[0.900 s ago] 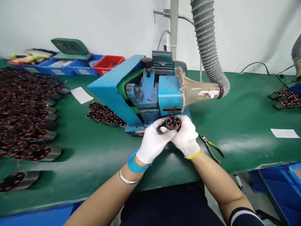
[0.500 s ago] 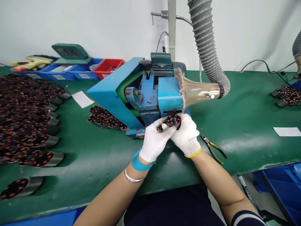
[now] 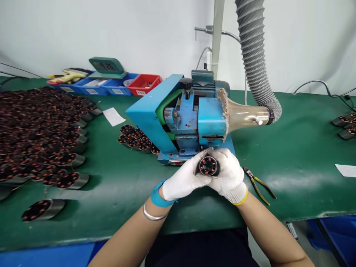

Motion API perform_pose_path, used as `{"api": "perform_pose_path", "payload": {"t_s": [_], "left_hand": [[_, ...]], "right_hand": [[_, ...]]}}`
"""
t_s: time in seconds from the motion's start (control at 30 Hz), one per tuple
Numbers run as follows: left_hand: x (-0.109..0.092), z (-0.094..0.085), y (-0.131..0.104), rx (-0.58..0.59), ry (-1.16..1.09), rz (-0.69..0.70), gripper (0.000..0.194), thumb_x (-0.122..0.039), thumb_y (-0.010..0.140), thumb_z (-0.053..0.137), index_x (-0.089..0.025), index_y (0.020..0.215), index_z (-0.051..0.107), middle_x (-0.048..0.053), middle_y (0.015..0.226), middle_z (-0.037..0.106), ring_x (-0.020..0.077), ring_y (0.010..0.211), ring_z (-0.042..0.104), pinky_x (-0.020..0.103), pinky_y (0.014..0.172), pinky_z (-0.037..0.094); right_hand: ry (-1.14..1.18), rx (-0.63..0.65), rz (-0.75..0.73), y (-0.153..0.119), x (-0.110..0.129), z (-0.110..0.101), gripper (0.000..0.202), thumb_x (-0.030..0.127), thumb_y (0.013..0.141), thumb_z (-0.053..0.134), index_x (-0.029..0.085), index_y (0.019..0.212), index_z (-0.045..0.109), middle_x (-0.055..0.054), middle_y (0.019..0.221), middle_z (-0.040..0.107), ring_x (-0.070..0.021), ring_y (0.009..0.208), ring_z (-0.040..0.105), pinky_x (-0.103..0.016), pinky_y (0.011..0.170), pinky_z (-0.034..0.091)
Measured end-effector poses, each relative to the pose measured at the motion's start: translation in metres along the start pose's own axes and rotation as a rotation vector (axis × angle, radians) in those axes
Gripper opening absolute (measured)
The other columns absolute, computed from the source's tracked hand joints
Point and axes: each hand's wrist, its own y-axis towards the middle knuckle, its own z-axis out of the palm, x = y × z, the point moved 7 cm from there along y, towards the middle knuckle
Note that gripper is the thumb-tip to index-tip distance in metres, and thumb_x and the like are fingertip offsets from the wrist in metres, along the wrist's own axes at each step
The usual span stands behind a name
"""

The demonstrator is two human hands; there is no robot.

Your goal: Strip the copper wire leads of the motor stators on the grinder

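Wound cylinder (image 3: 208,166), one: held two-handed, end up, before the blue machine (image 3: 185,122).
Left hand (image 3: 187,175) and right hand (image 3: 228,172), gloved: fingers were curled closed around its wall, apparently to leave the copper-flecked end visible; pliers (image 3: 251,177) lay nearby.

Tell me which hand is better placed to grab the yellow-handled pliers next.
Probably the right hand: the pliers lie just to its right, while the left hand is farther off. Both hands hold the cylindrical part, so the right would first have to let go.
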Motion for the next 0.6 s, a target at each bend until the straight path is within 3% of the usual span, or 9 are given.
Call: {"api": "perform_pose_path", "payload": {"t_s": [0.1, 0.2, 0.3, 0.37, 0.4, 0.5, 0.6], "left_hand": [[0.002, -0.012, 0.002, -0.071, -0.051, -0.029, 0.064, -0.023, 0.064, 0.075, -0.015, 0.124, 0.054, 0.012, 0.128, 0.061, 0.0286, 0.12, 0.057, 0.041, 0.104, 0.047], [0.0, -0.022, 0.001, -0.249, 0.07, -0.01, 0.056, -0.025, 0.065, 0.076, -0.015, 0.117, 0.058, 0.01, 0.114, 0.068, 0.0263, 0.105, 0.065, 0.039, 0.092, 0.055], [-0.008, -0.027, -0.004, -0.418, 0.303, 0.076, 0.055, -0.026, 0.063, 0.077, -0.014, 0.113, 0.059, 0.009, 0.107, 0.069, 0.0243, 0.1, 0.066, 0.037, 0.089, 0.056], [-0.013, -0.021, -0.004, -0.413, 0.4, 0.146, 0.052, -0.026, 0.063, 0.076, -0.013, 0.11, 0.059, 0.009, 0.105, 0.068, 0.023, 0.098, 0.066, 0.035, 0.087, 0.056], [-0.015, -0.017, -0.004, -0.383, 0.429, 0.172, 0.049, -0.026, 0.063, 0.076, -0.014, 0.108, 0.06, 0.008, 0.103, 0.068, 0.0219, 0.096, 0.066, 0.034, 0.086, 0.056], [-0.018, -0.009, -0.003, -0.334, 0.509, 0.203, 0.041, -0.024, 0.064, 0.075, -0.016, 0.101, 0.061, 0.006, 0.097, 0.065, 0.0189, 0.089, 0.066, 0.031, 0.082, 0.055], [-0.019, -0.008, -0.005, -0.357, 0.564, 0.219, 0.04, -0.023, 0.063, 0.074, -0.018, 0.1, 0.06, 0.005, 0.096, 0.064, 0.0184, 0.087, 0.065, 0.031, 0.08, 0.055]], "right_hand": [[0.009, 0.127, 0.012, 0.004, -0.001, 0.0, 0.075, 0.053, 0.053, 0.079, 0.02, 0.117, 0.06, -0.01, 0.109, 0.063, -0.0284, 0.093, 0.063, -0.041, 0.08, 0.053], [0.053, 0.257, 0.099, 0.008, -0.004, -0.008, 0.091, 0.051, 0.043, 0.085, 0.025, 0.124, 0.055, -0.006, 0.118, 0.06, -0.026, 0.102, 0.06, -0.037, 0.083, 0.051], [0.073, 0.355, 0.271, 0.008, -0.014, -0.011, 0.062, 0.051, 0.047, 0.085, 0.025, 0.098, 0.063, 0.0, 0.095, 0.064, -0.0197, 0.083, 0.062, -0.03, 0.066, 0.048], [0.139, 0.41, 0.365, 0.006, -0.021, -0.007, 0.033, 0.051, 0.067, 0.074, 0.022, 0.077, 0.059, 0.002, 0.075, 0.06, -0.0143, 0.068, 0.057, -0.026, 0.058, 0.042], [0.2, 0.415, 0.383, 0.006, -0.024, -0.005, 0.031, 0.049, 0.078, 0.064, 0.021, 0.07, 0.056, 0.003, 0.069, 0.057, -0.0125, 0.063, 0.054, -0.025, 0.056, 0.039], [0.454, 0.268, 0.433, 0.008, -0.034, -0.012, 0.04, 0.047, 0.092, 0.043, 0.019, 0.063, 0.049, 0.002, 0.061, 0.05, -0.0113, 0.06, 0.049, -0.025, 0.056, 0.038], [0.552, 0.066, 0.499, 0.008, -0.047, -0.027, 0.038, 0.05, 0.09, 0.046, 0.019, 0.069, 0.052, 0.002, 0.064, 0.053, -0.0113, 0.059, 0.05, -0.025, 0.056, 0.041]]}}
